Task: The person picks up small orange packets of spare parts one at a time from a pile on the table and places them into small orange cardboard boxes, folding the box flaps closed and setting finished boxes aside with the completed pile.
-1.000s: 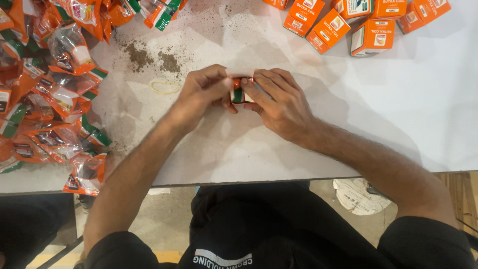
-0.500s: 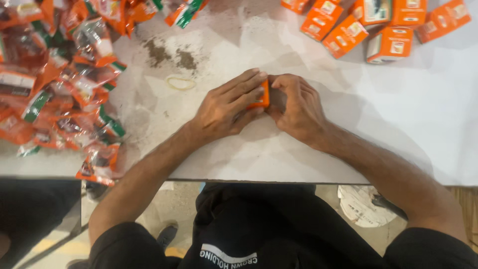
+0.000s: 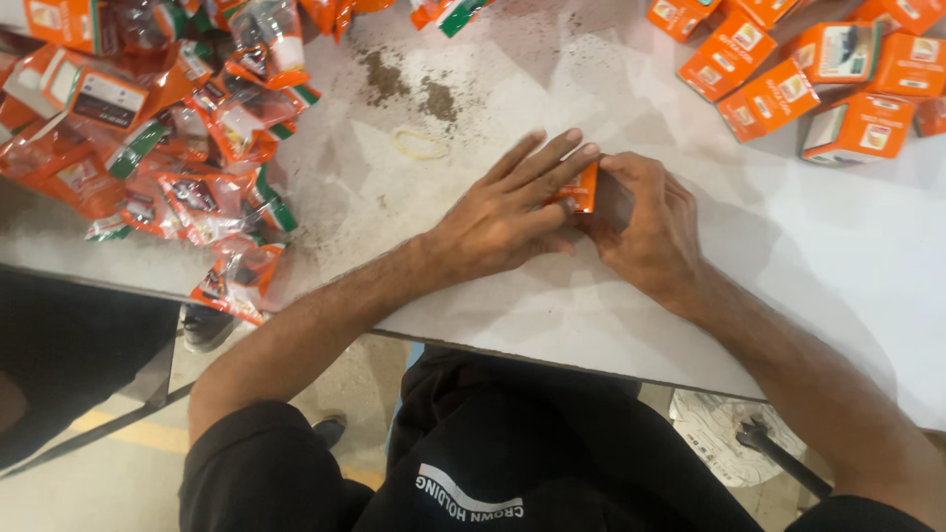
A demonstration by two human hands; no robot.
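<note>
- While both hands meet near the middle of the white desk [image 3: 818,266], the head view shows a small orange box [image 3: 583,187] squeezed between them.
- The left hand [image 3: 512,212] lies flat, fingers long and close together, pressing on the box from 9 o'clock, likely to keep it from sliding.
- The right hand [image 3: 645,232] curls its grip around the box from 3 o'clock, fingertips pinching its end, perhaps to shut a flap; I cannot tell for sure.
- A heap of shiny packets [image 3: 177,148] sits at 10 o'clock, easy for the left hand to reach.
- More orange boxes [image 3: 808,69] sit at 1 o'clock.
- A rubber band [image 3: 421,146] and dark crumbs [image 3: 409,89] lie at 11 o'clock.
</note>
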